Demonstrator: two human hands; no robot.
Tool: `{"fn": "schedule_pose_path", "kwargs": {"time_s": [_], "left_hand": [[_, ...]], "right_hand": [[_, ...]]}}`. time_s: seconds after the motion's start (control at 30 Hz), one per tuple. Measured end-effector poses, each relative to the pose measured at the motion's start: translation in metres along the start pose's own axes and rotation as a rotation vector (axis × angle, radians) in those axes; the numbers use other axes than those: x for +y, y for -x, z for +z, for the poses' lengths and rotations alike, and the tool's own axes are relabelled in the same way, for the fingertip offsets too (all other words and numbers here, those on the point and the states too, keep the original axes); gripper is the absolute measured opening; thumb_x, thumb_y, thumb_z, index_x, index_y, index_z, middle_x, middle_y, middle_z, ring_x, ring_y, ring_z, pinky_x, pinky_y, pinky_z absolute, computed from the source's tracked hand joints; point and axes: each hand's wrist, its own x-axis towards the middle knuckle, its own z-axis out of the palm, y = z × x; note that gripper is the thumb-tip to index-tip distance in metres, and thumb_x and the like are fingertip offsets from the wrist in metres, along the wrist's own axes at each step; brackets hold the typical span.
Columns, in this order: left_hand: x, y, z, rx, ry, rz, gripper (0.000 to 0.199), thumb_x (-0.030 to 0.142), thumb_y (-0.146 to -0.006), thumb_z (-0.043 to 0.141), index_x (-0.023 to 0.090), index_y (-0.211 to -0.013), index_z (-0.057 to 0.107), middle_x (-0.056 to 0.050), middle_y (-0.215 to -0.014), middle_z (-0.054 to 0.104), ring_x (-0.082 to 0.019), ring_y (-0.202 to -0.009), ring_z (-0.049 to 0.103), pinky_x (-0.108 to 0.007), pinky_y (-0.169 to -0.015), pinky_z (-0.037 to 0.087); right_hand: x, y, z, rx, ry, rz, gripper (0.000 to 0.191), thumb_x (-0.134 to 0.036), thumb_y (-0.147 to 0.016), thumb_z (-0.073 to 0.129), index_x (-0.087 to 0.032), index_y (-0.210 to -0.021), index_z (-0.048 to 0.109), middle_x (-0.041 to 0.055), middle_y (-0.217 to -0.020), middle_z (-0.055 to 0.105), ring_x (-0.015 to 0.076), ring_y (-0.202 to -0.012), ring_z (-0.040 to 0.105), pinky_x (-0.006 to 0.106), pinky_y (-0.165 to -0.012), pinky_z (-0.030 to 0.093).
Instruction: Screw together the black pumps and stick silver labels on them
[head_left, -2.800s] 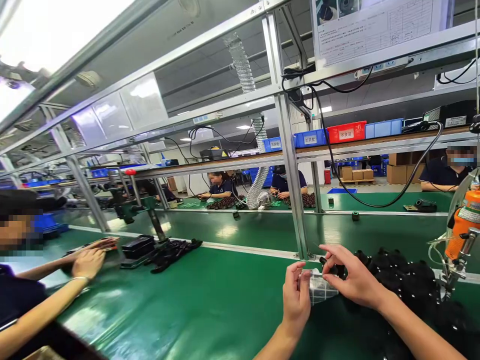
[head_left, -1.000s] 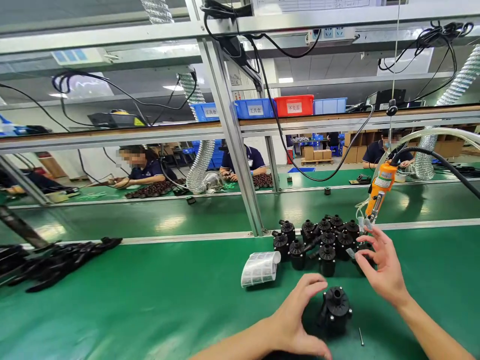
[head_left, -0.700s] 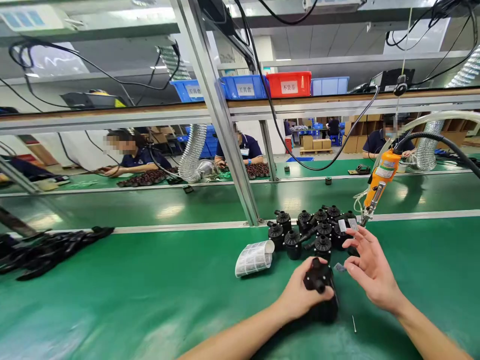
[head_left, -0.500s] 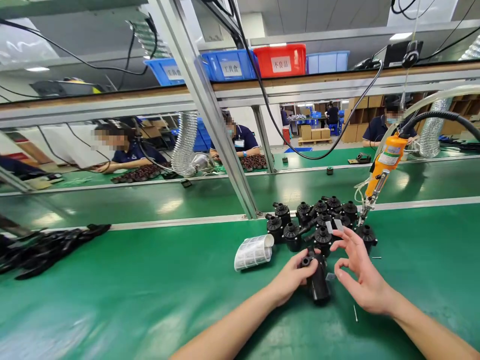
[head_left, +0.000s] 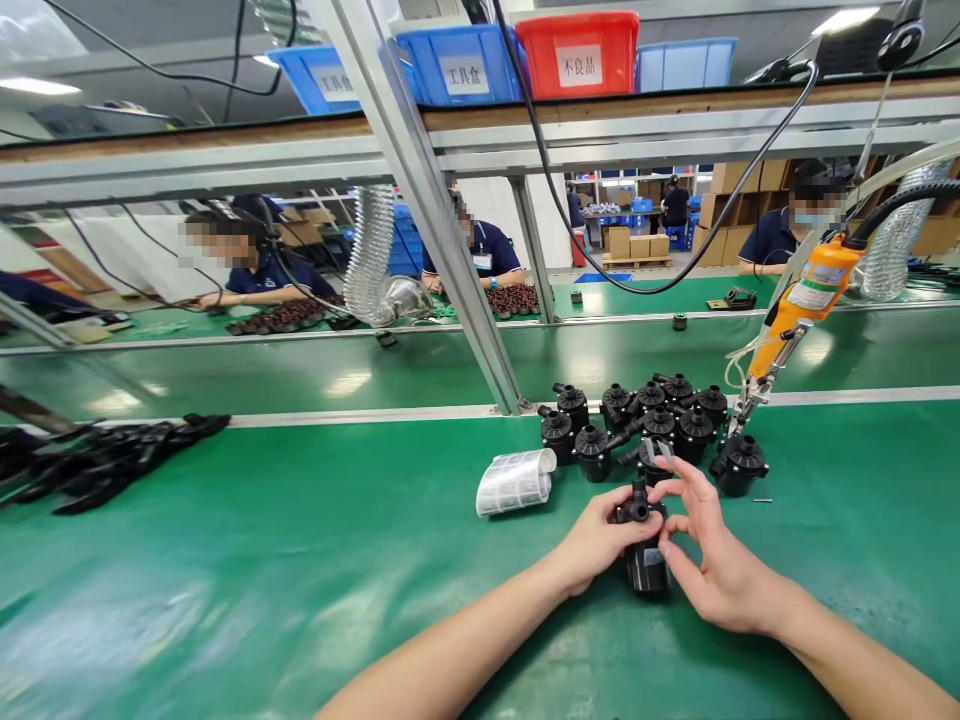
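Note:
My left hand (head_left: 600, 535) is wrapped round a black plastic pump (head_left: 646, 575), its pipe stubs uppermost. On the side of the pump's body shows a small clear label (head_left: 652, 556). My right hand (head_left: 709, 550) is against the pump's right side, thumb and index finger curled together at that label's edge. More small labels (head_left: 658, 452) cling to its raised fingertips. Behind both hands, several finished-looking black pumps (head_left: 592, 453) stand upright in a cluster. A curled sheet of labels (head_left: 516, 482) lies left of them.
An orange electric screwdriver (head_left: 810, 290) hangs at the right, its tip near a pump (head_left: 739, 465). A screw (head_left: 762, 500) lies on the green mat (head_left: 300, 590). Black parts (head_left: 127, 460) are piled at left. A metal post (head_left: 450, 250) rises ahead; co-workers sit beyond.
My right hand has come in to the pump, bringing the small label from beside it onto its body. The pump has turned slightly in my left hand. The view has tilted down.

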Motion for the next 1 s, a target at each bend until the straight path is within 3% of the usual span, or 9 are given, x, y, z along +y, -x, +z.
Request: {"fn": "schedule_pose_path", "kwargs": {"time_s": [0.67,0.8,0.9,1.0], "left_hand": [[-0.004,-0.003,-0.001,-0.042,0.026,0.001,0.043,0.041,-0.077,0.089,0.015,-0.108,0.075,-0.001,-0.086,0.067,-0.013,-0.079,0.056,-0.023,-0.073,0.042],[-0.003,-0.002,-0.001,-0.060,0.049,-0.004,0.041,0.042,-0.077,0.089,0.015,-0.104,0.074,-0.001,-0.083,0.068,-0.014,-0.079,0.058,-0.023,-0.071,0.042],[-0.002,-0.002,-0.006,-0.067,0.047,-0.052,0.051,0.046,-0.073,0.091,0.016,-0.112,0.075,-0.003,-0.087,0.069,-0.015,-0.079,0.059,-0.023,-0.068,0.043],[-0.003,-0.002,-0.012,-0.051,0.049,-0.118,0.065,0.047,-0.066,0.095,0.019,-0.120,0.073,-0.004,-0.097,0.070,-0.016,-0.082,0.061,-0.024,-0.068,0.046]], "right_hand": [[0.005,0.000,0.003,0.036,0.070,-0.076,0.075,-0.010,-0.102,0.043,-0.034,-0.164,0.010,0.0142,-0.163,0.013,0.0255,-0.129,0.046,0.040,-0.091,0.061],[0.006,0.002,0.004,-0.001,0.188,-0.144,0.076,-0.006,-0.100,0.044,-0.034,-0.164,0.012,0.0139,-0.165,0.012,0.0280,-0.135,0.045,0.042,-0.093,0.061],[0.008,0.003,-0.003,-0.010,0.322,-0.199,0.075,-0.005,-0.100,0.044,-0.036,-0.162,0.017,0.0129,-0.165,0.015,0.0283,-0.135,0.048,0.042,-0.090,0.061],[0.010,0.001,-0.010,0.040,0.345,-0.121,0.080,-0.009,-0.097,0.051,-0.032,-0.164,0.013,0.0148,-0.164,0.016,0.0279,-0.130,0.051,0.041,-0.087,0.061]]}}
